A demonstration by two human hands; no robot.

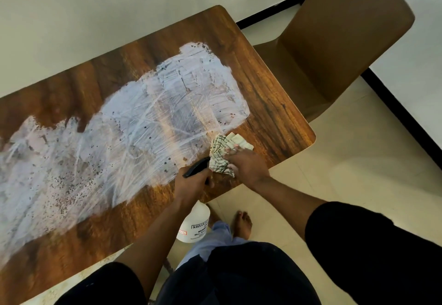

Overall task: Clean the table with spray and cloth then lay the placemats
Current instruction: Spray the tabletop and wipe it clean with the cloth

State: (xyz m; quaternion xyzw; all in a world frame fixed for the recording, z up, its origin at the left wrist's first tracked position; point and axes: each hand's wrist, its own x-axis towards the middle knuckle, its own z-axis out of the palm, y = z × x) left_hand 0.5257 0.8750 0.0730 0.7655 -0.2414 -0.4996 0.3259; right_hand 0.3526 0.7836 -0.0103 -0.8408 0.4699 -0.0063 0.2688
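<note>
A wooden table fills the left and middle of the head view, and a wide white smear covers much of its top. My left hand grips the black trigger head of a white spray bottle, whose body hangs below the table's near edge. Close beside it, my right hand presses a crumpled patterned cloth onto the table near its right corner, at the edge of the smear. No placemats are in view.
A brown plastic chair stands at the table's right end, against the white wall. Beige floor tiles lie to the right, with a black skirting line along the wall. My bare foot stands on the floor under the near edge.
</note>
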